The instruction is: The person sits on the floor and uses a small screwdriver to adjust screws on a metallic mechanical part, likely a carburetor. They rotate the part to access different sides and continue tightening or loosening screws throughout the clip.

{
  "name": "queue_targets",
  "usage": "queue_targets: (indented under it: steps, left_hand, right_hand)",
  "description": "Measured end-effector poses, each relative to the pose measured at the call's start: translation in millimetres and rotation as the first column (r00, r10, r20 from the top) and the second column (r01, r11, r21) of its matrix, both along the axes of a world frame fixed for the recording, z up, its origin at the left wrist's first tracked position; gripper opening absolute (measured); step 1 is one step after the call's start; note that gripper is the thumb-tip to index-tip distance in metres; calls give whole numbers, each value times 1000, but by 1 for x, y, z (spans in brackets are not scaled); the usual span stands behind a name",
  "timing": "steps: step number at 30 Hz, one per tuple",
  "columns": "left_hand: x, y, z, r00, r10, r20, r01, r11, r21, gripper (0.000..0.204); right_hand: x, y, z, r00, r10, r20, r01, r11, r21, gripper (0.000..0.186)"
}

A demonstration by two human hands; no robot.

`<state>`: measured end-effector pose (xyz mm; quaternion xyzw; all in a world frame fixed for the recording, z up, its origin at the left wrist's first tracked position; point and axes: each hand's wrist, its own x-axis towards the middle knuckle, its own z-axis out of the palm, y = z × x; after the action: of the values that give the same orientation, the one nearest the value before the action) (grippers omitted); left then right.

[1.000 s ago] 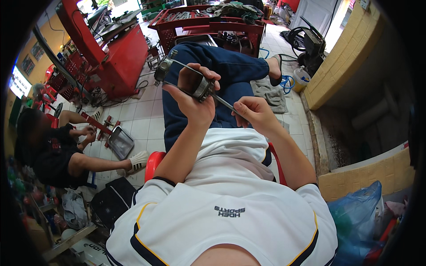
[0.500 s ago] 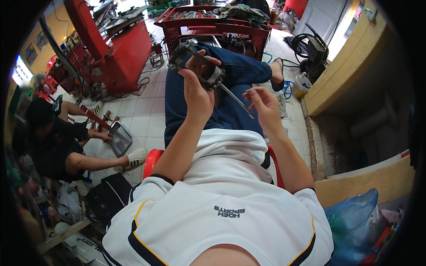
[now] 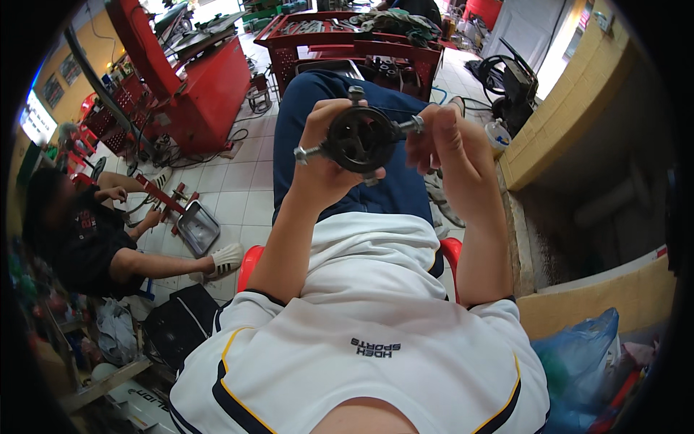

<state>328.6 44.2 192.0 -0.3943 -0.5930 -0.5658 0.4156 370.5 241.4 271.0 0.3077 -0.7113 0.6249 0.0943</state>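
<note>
My left hand (image 3: 322, 182) is wrapped round a black round metal part (image 3: 361, 168) with silver bolts sticking out from its rim. Its ring-shaped end faces me and shows a dark, partly hollow inside. The long rod seen on it earlier is hidden now. Close beside the right-hand bolt (image 3: 412, 124) is my right hand (image 3: 459, 155), its fingers loosely curled and the thumb raised apart from them. Nothing shows in that hand; whether its fingertips touch the bolt, I cannot tell. Both hands are above my lap in dark blue trousers (image 3: 307, 108).
Ahead stands a red tool cart (image 3: 278, 36) with wrenches and cloth on top. A red machine (image 3: 210, 94) is at the left. On the left a seated person (image 3: 79, 231) works by a metal tray (image 3: 215, 230). A yellow wall (image 3: 571, 101) runs along the right.
The metal part has turned so its ring end faces me and its rod is out of sight. My right hand has risen from the rod's end to beside a bolt.
</note>
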Motion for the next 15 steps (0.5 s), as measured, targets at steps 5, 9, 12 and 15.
queue_targets:
  steps: [5,9,12,15]
  left_hand:
    - [8,8,-4,1000,17,9,-17,997,-76,75]
    - [7,9,-4,1000,1,5,0,995,-97,75]
    - [1,6,-7,998,45,-32,-49,990,-135,80]
    - [-3,2,-10,997,73,-35,-78,983,-169,90]
  right_hand:
    - [7,11,-1,997,17,79,-21,998,55,57]
    - [11,16,2,999,-52,6,51,988,148,44]
    - [6,13,-2,991,5,-134,2,998,58,31]
    - [3,11,-3,950,-28,-310,48,997,57,29]
